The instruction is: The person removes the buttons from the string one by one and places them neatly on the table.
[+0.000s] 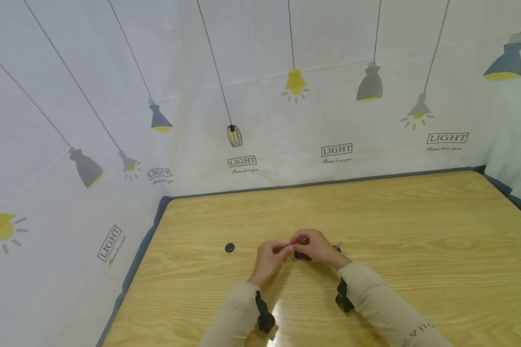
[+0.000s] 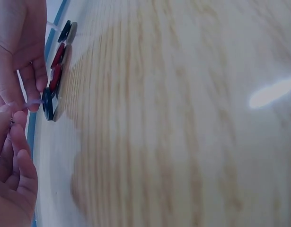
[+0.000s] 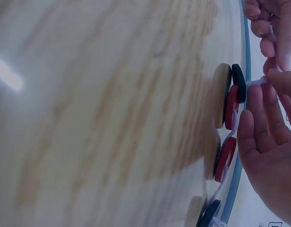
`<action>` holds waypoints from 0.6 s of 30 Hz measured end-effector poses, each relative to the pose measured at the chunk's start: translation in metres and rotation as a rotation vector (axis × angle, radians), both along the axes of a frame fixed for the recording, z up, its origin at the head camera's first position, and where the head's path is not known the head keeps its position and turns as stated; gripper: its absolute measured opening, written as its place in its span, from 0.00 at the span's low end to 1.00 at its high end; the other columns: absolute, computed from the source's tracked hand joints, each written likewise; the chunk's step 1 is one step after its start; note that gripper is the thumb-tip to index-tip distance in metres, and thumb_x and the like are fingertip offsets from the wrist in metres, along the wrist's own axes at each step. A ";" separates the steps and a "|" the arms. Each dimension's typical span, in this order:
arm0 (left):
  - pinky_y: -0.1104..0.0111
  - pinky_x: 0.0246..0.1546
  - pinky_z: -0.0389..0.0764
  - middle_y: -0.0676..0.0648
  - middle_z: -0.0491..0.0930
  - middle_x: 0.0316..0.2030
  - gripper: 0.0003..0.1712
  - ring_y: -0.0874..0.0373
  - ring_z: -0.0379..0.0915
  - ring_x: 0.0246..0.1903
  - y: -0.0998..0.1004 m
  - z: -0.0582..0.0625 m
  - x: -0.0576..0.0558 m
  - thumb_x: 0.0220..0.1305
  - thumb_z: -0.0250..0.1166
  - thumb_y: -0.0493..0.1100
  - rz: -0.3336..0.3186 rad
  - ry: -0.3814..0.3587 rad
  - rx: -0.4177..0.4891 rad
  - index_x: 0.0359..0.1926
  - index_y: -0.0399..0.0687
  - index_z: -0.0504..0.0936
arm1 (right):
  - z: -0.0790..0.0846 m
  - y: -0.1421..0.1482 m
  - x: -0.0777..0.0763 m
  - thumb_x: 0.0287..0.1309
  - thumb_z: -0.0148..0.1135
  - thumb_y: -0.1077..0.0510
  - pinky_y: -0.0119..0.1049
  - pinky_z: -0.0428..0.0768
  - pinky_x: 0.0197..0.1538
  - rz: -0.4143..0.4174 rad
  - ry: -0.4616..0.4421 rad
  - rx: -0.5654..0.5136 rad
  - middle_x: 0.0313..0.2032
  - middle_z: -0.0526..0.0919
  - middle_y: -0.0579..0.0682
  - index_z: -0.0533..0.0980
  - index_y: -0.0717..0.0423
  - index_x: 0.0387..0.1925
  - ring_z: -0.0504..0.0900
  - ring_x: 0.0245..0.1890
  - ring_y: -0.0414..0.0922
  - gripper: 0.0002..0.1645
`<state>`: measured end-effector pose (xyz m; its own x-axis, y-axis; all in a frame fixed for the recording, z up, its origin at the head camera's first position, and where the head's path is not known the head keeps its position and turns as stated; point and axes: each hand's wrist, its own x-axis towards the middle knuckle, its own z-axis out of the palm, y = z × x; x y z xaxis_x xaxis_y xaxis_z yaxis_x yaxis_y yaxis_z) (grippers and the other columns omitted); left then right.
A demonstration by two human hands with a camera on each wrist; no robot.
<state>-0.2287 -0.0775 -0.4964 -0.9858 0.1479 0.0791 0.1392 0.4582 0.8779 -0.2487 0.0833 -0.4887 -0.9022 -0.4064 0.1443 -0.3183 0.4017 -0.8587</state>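
Note:
A pale string (image 3: 229, 130) runs through a row of thick round discs that look like large buttons. Two are red, a near red button (image 3: 225, 160) and another beside it, and a black button (image 3: 238, 84) sits at each end of the row. My right hand (image 1: 316, 246) pinches the string just past one black button (image 2: 48, 105). Fingertip to fingertip with it, my left hand (image 1: 269, 260) pinches something tiny, probably the string's end; the fingers mostly hide it. The right hand partly covers the row in the head view.
A loose black button (image 1: 229, 247) lies on the wooden table (image 1: 199, 289), left of both hands. Behind the table hangs a pale sheet (image 1: 269, 111) printed with lamps. Dark wrist cameras (image 1: 266, 318) are strapped at both sleeves.

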 end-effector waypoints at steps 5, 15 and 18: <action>0.75 0.21 0.71 0.51 0.81 0.24 0.09 0.65 0.71 0.22 0.000 0.000 0.001 0.56 0.62 0.43 0.011 0.027 -0.017 0.31 0.43 0.84 | 0.001 0.002 -0.001 0.51 0.60 0.65 0.35 0.75 0.36 0.010 -0.006 0.015 0.30 0.80 0.50 0.77 0.62 0.31 0.77 0.32 0.42 0.04; 0.71 0.34 0.73 0.52 0.81 0.29 0.07 0.63 0.74 0.31 0.001 0.003 0.003 0.56 0.62 0.42 0.062 0.028 0.006 0.30 0.45 0.84 | 0.003 0.011 -0.001 0.51 0.59 0.67 0.35 0.76 0.36 -0.030 -0.011 0.019 0.30 0.80 0.52 0.76 0.63 0.32 0.78 0.30 0.44 0.04; 0.72 0.32 0.74 0.51 0.82 0.28 0.06 0.63 0.75 0.30 0.002 0.003 0.004 0.55 0.62 0.41 0.063 0.026 0.037 0.29 0.44 0.84 | 0.002 0.013 -0.001 0.50 0.59 0.67 0.35 0.76 0.35 -0.032 -0.024 0.024 0.30 0.80 0.52 0.76 0.64 0.32 0.78 0.30 0.45 0.05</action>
<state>-0.2247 -0.0759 -0.4934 -0.9906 0.0825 0.1092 0.1344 0.4337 0.8910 -0.2496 0.0968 -0.4866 -0.9181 -0.3800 0.1128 -0.2840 0.4322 -0.8559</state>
